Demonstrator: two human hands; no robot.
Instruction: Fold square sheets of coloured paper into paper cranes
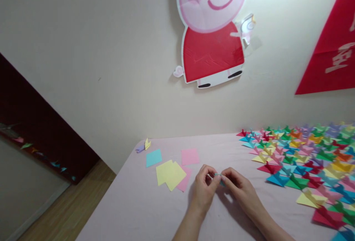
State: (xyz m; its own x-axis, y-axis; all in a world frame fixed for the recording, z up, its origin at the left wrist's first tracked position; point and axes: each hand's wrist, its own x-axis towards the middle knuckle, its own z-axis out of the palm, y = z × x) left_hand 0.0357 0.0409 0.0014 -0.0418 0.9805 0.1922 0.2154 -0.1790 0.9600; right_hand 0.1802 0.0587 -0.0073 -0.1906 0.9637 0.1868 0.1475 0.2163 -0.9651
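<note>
Between my two hands is a small piece of light blue folded paper [222, 183], mostly covered by the fingers. My left hand [203, 187] is closed, its thumb and fingertips pinching the paper from the left. My right hand [239, 185] pinches the same paper from the right, thumb against forefinger. The fingertips of both hands nearly meet just above the pink tablecloth [155, 215]. Left of my hands lie flat square sheets: a blue sheet [154, 158], yellow sheets [175, 176], a pink sheet [190, 156] and another pink sheet [184, 182] partly under the yellow.
Rows of many-coloured folded paper cranes [310, 159] cover the table's right side. A yellow folded piece [147, 144] and a purple one [140, 148] lie at the far left corner. Behind the table, the wall [124, 67] bears a cartoon pig cutout [213, 54] and a red banner [327, 48].
</note>
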